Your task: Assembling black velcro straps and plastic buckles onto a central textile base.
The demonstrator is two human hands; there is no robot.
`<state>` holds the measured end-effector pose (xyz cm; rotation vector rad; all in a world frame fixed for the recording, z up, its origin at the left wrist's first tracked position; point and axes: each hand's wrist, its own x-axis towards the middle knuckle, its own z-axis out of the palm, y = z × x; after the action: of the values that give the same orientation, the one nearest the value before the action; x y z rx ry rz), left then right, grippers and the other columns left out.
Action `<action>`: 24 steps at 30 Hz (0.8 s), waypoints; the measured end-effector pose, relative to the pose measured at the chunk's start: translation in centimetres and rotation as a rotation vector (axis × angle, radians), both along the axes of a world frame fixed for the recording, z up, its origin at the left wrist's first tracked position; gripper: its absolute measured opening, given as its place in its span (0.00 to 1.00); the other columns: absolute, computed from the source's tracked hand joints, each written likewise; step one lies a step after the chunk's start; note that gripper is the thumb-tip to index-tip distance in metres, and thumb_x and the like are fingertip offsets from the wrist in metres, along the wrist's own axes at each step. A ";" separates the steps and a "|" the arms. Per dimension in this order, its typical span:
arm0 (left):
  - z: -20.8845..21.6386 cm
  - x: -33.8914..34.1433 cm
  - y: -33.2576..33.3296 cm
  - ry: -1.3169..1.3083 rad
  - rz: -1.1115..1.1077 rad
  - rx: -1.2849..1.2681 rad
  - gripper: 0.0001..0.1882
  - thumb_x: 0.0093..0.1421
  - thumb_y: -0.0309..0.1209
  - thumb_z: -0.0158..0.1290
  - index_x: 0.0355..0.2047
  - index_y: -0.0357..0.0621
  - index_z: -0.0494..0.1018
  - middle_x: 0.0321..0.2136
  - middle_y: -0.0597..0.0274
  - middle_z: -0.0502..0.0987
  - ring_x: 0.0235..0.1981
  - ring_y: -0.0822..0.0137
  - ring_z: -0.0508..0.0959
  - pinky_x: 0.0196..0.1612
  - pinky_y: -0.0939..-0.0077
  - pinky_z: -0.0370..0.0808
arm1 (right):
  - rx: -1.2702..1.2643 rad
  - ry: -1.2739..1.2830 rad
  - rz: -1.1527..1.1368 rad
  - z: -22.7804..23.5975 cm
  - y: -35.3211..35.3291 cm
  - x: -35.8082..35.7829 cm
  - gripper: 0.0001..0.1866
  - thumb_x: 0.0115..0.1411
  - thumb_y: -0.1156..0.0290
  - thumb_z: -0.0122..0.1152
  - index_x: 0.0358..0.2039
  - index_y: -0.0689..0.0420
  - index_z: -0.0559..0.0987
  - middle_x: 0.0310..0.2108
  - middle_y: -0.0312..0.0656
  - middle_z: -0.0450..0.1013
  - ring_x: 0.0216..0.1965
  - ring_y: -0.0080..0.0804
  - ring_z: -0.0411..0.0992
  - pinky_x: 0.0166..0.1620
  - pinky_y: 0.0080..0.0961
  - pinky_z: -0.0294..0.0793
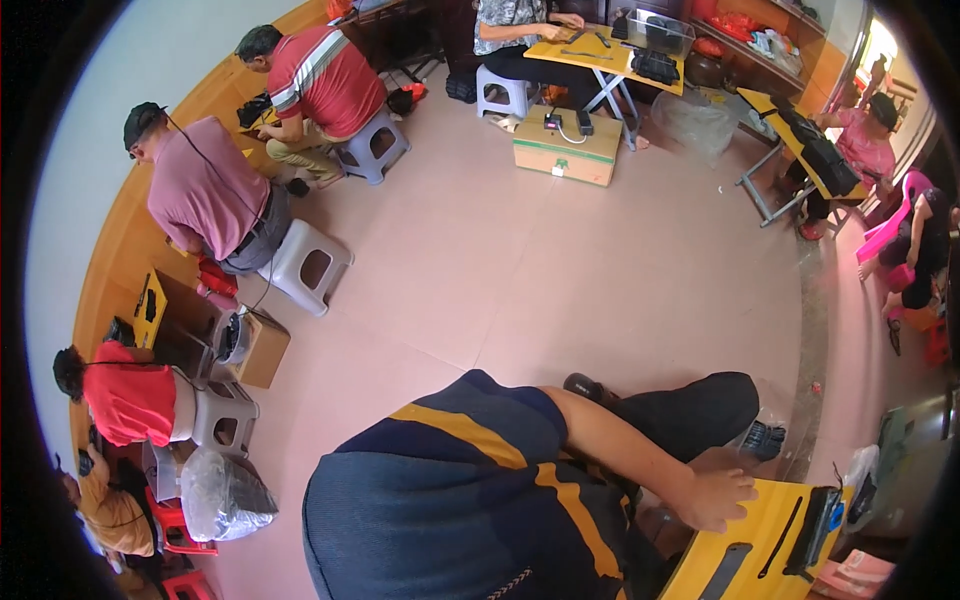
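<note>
Head view, one frame, seen from my remote seat.

Item: work surface, a yellow table point(690, 572), lower right, partly cut off by the lower edge.

Items on it, lying apart: a dark flat strip point(725, 572), nearest the hand's side; a thin black strip point(781, 537), in the middle; a long dark piece point(806, 540) with a blue part point(836, 512), towards the far edge. I count these three as the pieces in hand.

Progress: all three lie on the table, none lifted. I see no piece joined to another by the hand at this moment. Which is finished and which is left, I cannot tell; my judgement is a pause between handlings.

Left hand point(715, 497): palm down at the table's near corner, fingers loosely spread and slightly bent, grasping nothing that I can see. The palm's underside is hidden.

Left arm: bare from a dark sleeve point(515, 400), reaching down and rightward across the frame, above a dark-clad leg point(690, 415).

Right hand: I cannot find it, so its state is unknown.
</note>
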<state>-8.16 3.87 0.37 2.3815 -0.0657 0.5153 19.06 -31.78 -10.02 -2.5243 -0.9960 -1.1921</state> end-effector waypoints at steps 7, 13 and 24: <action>-2.2 -1.6 2.4 -0.195 0.116 -0.078 0.17 0.65 0.37 0.54 0.45 0.35 0.79 0.54 0.40 0.69 0.62 0.44 0.65 0.65 0.46 0.61 | -0.047 0.051 -0.041 -0.5 -1.0 -0.1 0.22 0.71 0.52 0.49 0.47 0.58 0.80 0.39 0.54 0.77 0.39 0.53 0.75 0.40 0.49 0.73; -6.0 -2.6 5.5 -0.336 0.394 0.113 0.09 0.59 0.32 0.56 0.34 0.38 0.78 0.48 0.44 0.73 0.54 0.48 0.71 0.57 0.50 0.70 | -0.095 0.084 -0.058 -0.2 -2.5 0.6 0.21 0.71 0.53 0.50 0.47 0.58 0.80 0.40 0.54 0.77 0.40 0.53 0.75 0.41 0.49 0.73; -6.8 -1.3 5.7 -0.351 0.320 0.299 0.07 0.50 0.34 0.56 0.20 0.45 0.74 0.35 0.54 0.75 0.41 0.54 0.74 0.45 0.56 0.71 | -0.176 0.421 -0.090 1.4 -1.0 3.0 0.21 0.72 0.64 0.49 0.59 0.62 0.74 0.56 0.58 0.73 0.56 0.54 0.72 0.61 0.47 0.71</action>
<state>-9.44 9.61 -6.43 2.5755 0.0896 1.1435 22.07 -32.81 -8.65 -2.8130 -0.9186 -0.5667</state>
